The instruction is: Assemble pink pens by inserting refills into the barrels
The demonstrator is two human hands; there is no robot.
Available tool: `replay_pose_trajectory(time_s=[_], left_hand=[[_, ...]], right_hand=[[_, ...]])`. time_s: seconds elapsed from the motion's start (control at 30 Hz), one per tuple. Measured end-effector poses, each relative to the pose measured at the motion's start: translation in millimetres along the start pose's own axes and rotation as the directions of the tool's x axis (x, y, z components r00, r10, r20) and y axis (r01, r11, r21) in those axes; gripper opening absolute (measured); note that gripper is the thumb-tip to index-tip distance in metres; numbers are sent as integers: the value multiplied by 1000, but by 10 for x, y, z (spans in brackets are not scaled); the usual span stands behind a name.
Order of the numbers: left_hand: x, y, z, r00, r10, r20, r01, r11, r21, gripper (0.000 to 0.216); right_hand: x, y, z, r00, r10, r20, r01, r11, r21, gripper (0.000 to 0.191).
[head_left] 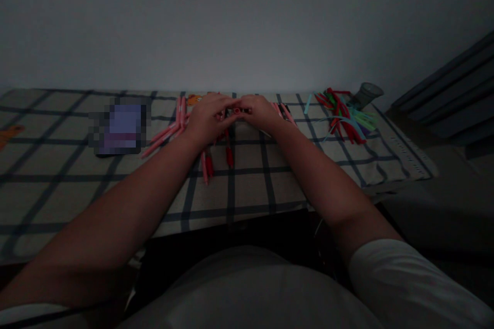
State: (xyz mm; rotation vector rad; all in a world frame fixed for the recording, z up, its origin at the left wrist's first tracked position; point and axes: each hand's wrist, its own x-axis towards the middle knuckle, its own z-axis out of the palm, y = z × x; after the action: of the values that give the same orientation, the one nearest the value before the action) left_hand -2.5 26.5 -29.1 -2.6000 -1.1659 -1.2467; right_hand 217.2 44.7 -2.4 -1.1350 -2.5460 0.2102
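My left hand [210,115] and my right hand [259,110] meet over the middle of the table, fingertips close together. Both are closed around a small red, round-ended piece [237,111] that looks like the end of a tube or pen; the fingers and the dim light hide the rest. Pink pen-like sticks [164,139] lie to the left of my left hand. Below it, red-ended sticks [229,157] point towards me. More pink and dark sticks [284,111] show just beyond my right wrist.
A checked cloth [250,185] covers the table, which backs onto a plain wall. A blurred phone-like device [123,126] lies at the left. At the right are red, green and blue strips [343,118] beside a grey cup-shaped container [368,93]. Dark curtain folds [455,87] hang further right.
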Motion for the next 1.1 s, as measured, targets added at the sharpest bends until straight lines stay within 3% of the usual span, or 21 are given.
replay_pose_trajectory(time_s=[0.27, 0.87, 1.1], left_hand=[[12, 18, 1, 1000, -10, 11, 10, 1000, -22, 15], [-2, -2, 24, 999, 32, -8, -32, 999, -14, 18], [-22, -71, 55, 995, 88, -48, -89, 996, -24, 19]], right_hand=[[25, 46, 38, 1000, -13, -23, 13, 1000, -12, 36], [-4, -1, -6, 999, -32, 20, 33, 997, -67, 36], [37, 126, 113, 995, -94, -38, 90, 992, -85, 37]])
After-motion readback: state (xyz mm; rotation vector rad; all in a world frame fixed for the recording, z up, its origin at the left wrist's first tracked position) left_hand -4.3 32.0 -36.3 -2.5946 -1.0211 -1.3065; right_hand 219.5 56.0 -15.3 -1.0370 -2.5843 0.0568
